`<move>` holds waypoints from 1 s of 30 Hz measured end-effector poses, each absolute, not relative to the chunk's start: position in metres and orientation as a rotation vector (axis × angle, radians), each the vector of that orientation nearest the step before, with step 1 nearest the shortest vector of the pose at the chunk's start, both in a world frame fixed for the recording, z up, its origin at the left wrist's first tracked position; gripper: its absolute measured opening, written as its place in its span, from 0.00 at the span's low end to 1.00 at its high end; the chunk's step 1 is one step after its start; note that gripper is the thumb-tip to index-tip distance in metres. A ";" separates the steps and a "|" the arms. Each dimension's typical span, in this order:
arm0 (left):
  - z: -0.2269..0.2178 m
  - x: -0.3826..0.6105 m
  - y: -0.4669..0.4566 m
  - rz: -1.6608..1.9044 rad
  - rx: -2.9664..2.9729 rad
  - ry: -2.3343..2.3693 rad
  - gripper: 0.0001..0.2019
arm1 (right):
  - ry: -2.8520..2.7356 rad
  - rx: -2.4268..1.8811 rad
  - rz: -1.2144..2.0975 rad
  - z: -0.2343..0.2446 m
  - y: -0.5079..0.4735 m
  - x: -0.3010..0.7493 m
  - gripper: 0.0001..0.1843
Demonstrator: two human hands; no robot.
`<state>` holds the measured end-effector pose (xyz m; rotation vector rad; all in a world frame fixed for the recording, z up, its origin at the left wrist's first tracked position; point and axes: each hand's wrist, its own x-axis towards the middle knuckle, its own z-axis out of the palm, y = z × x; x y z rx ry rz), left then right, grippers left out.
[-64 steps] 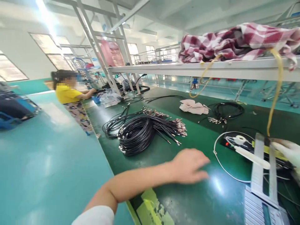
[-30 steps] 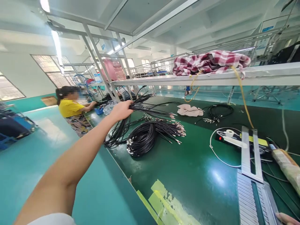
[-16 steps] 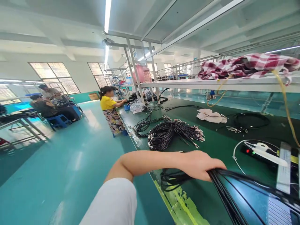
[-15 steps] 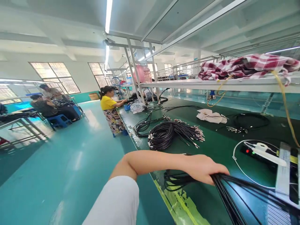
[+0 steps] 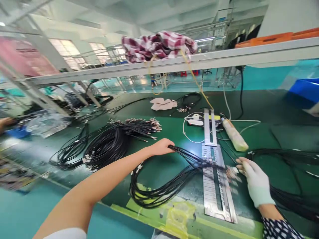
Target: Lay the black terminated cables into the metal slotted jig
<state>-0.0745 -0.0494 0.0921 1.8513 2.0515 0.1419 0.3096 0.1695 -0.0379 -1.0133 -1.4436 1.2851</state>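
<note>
**Black cable bundle being laid across the metal fixture**

I am closing my bare left hand around a looped bundle of thin black cables, gripping it where the strands gather so the loop is sagging toward the worktop's near edge, over the yellow tape. My white-gloved right hand is pinching the bundle's metal-tipped ends, blurred here, apparently keeping them together over the flat slotted steel fixture. The dark green worktop is carrying a larger coil of black terminated cables toward its left side, and a tape-wrapped cylindrical tool is lying just right of the fixture.
</note>
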 end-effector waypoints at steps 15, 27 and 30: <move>0.019 -0.021 0.040 0.004 2.043 2.223 0.14 | -2.958 0.122 0.374 0.031 0.054 0.187 0.42; 0.070 -0.029 0.028 0.004 2.199 2.042 0.10 | -3.337 0.063 0.062 0.075 0.030 0.180 0.14; 0.044 -0.008 0.034 0.019 2.247 1.993 0.12 | -3.392 0.001 0.180 0.070 0.016 0.199 0.25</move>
